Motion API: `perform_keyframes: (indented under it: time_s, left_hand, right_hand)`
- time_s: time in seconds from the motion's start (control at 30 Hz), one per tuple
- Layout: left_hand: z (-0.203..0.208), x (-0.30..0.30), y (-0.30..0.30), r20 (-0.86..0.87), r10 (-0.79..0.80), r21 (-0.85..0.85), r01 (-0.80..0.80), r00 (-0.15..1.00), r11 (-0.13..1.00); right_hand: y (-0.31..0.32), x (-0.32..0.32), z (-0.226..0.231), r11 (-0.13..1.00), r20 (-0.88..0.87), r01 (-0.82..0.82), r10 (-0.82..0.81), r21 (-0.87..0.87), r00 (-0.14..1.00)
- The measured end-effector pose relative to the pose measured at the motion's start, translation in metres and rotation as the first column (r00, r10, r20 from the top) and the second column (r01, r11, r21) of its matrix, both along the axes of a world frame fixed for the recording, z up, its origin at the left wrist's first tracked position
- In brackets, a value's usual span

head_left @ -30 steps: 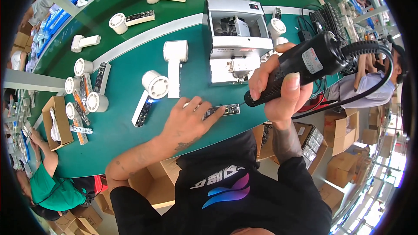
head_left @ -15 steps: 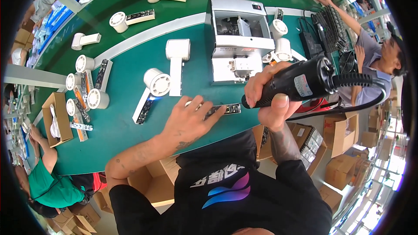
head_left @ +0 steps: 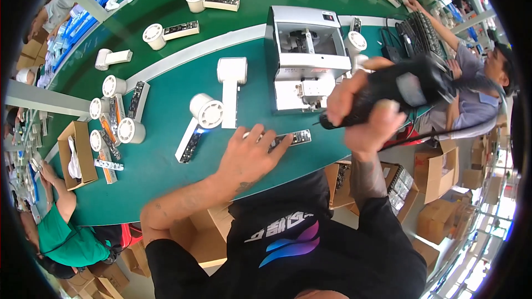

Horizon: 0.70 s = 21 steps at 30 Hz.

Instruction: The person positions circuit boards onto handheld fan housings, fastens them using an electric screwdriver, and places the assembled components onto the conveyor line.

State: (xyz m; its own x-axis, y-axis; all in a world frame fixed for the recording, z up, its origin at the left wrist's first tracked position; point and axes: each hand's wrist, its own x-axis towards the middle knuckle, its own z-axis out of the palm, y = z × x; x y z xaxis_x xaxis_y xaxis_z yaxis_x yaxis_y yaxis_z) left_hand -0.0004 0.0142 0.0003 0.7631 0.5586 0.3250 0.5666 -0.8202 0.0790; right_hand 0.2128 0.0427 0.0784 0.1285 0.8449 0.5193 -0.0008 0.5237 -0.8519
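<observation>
My left hand (head_left: pixel 249 155) lies over a white handheld fan (head_left: pixel 301 137) at the near table edge. Its fingers hold the fan down; the handle's exposed circuit board sticks out to the right, and the part under my palm is hidden. My right hand (head_left: pixel 363 127) is wrapped round a thick black corded electric screwdriver (head_left: pixel 396 91), blurred by motion. The tool's tip points left, raised above the table to the right of the board. Left of my left hand lie another fan with a lit blue spot on its open handle (head_left: pixel 189 144) and a closed white fan (head_left: pixel 231 88).
A silver machine (head_left: pixel 307 50) with an open top stands ahead. Several fans lie on the green belt (head_left: pixel 244 22) behind. More fans cluster near a small cardboard box (head_left: pixel 77 155) at left. A black cable (head_left: pixel 410 138) trails rightward. Co-workers sit at both sides.
My right hand has moved the screwdriver slightly right, away from the board. My left hand still holds the fan in place. The whole view has shifted a little.
</observation>
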Motion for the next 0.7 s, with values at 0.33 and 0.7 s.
perform_keyframes:
  time_s: [0.33,0.7]
  left_hand:
    - [0.0,0.0,-0.001,0.001,-0.003,-0.017,0.003,1.0,1.0]
    - [-0.001,0.0,-0.003,-0.002,0.007,0.022,-0.007,1.0,1.0]
  right_hand:
    - [0.033,-0.011,0.02,0.988,0.092,-0.042,0.029,0.146,0.995]
    - [-0.016,-0.002,-0.008,0.991,-0.231,-0.129,0.132,0.028,0.964]
